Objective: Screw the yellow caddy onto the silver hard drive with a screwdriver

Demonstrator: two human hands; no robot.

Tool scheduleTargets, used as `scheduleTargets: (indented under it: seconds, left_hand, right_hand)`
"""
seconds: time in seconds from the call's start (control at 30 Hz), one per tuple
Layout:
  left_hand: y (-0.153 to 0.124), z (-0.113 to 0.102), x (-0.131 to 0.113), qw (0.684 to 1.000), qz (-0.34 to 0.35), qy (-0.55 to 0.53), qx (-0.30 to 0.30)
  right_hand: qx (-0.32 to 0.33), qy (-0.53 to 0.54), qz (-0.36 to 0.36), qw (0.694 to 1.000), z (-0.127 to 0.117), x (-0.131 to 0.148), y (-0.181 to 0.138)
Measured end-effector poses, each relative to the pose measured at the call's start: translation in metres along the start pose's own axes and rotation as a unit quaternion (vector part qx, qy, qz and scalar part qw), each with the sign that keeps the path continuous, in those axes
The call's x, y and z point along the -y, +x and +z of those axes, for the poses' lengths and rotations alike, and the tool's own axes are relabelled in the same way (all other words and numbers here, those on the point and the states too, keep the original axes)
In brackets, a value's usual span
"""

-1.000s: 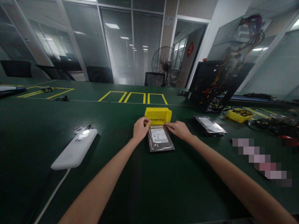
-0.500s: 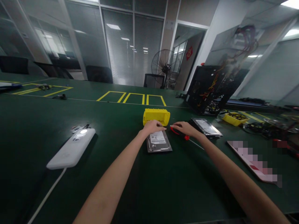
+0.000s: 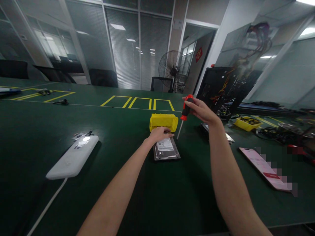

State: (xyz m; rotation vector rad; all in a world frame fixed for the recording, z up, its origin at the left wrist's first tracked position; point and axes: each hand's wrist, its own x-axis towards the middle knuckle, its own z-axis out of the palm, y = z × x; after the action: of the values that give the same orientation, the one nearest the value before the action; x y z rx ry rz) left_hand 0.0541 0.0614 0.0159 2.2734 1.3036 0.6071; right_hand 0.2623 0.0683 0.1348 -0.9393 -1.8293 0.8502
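Observation:
A silver hard drive (image 3: pixel 166 149) with a white label lies flat on the green table (image 3: pixel 123 124). My left hand (image 3: pixel 159 133) rests on its far end, fingers pressed down on it. Just beyond stands a yellow plastic bin (image 3: pixel 163 121). My right hand (image 3: pixel 200 109) is raised above the table and grips a screwdriver (image 3: pixel 184 113) with a red and black handle, its shaft pointing down toward the drive's far right corner.
A second hard drive (image 3: pixel 227 137) lies behind my right forearm. A white power bank (image 3: pixel 73 158) with a cable sits at the left. A phone (image 3: pixel 263 167), a black computer case (image 3: pixel 221 91), another yellow bin (image 3: pixel 246 123) and cables lie at the right.
My right hand picked the screwdriver up off the table and lifted it upright above the drive. My left hand stayed on the drive's far end.

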Motion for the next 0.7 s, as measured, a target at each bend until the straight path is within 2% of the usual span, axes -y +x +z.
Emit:
scheduleTargets:
  seconds: [0.1, 0.2, 0.47, 0.7]
  left_hand:
    - [0.001, 0.0, 0.001, 1.0, 0.0, 0.014, 0.005]
    - [0.002, -0.002, 0.001, 0.999, 0.012, 0.031, 0.013]
    - [0.004, -0.003, 0.001, 0.998, 0.006, 0.062, 0.028]
    - [0.003, -0.003, -0.001, 0.997, -0.001, 0.07, 0.03]
  right_hand:
    - [-0.157, 0.025, -0.053, 0.986, 0.022, -0.004, 0.014]
    - [-0.22, 0.039, -0.083, 0.971, 0.037, -0.01, 0.026]
    - [-0.234, 0.091, -0.149, 0.956, 0.049, -0.021, 0.034]
    - [-0.216, 0.088, -0.153, 0.96, 0.056, -0.029, 0.035]
